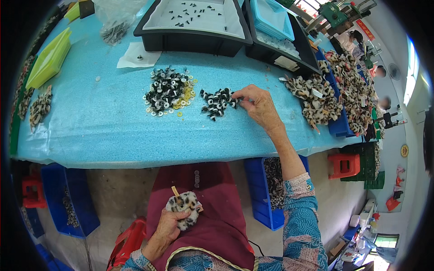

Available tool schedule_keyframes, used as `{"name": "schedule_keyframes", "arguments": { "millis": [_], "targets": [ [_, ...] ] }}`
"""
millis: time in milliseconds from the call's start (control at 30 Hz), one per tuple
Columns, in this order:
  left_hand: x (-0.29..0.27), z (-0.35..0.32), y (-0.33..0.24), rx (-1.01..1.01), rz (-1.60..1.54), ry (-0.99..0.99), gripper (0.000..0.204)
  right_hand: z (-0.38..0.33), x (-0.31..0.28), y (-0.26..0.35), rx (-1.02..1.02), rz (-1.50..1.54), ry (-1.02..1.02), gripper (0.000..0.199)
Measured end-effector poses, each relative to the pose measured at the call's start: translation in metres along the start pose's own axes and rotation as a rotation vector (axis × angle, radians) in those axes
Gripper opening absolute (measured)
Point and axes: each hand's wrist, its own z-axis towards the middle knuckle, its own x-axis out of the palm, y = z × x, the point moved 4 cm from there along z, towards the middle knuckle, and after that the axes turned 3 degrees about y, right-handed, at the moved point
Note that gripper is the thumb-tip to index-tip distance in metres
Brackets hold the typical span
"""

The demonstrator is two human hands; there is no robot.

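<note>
Right hand (258, 105) on blue table (104, 131), fingertips pinching pieces from small black-and-white pile (217, 102); left hand (169, 226) closed around spotted plush piece (183, 205), over maroon apron (212, 207); larger pile (166, 90) beside

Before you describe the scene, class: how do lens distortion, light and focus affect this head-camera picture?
Head view: fisheye, so the blue table edge bows and the corners go black; daylight glares at the right rim; shadows on the table are soft; the right hand at the small pile and the left hand with the spotted plush piece are sharp; far people at right are blurred.
</note>
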Motion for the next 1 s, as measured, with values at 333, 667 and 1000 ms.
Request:
{"name": "schedule_keyframes", "arguments": {
  "millis": [333, 667, 1000],
  "targets": [
    [0.003, 0.004, 0.003, 0.004, 0.022, 0.027, 0.04, -0.025, -0.011, 0.003, 0.016, 0.006, -0.097, 0.02],
    [0.018, 0.014, -0.005, 0.047, -0.019, 0.096, 0.034, -0.096, -0.015, 0.058, 0.372, 0.964, -0.195, 0.014],
    [0.015, 0.011, 0.002, 0.029, 0.053, -0.056, 0.029, -0.201, 0.09, 0.098, 0.646, 1.336, 0.051, 0.017]
  ]
}}
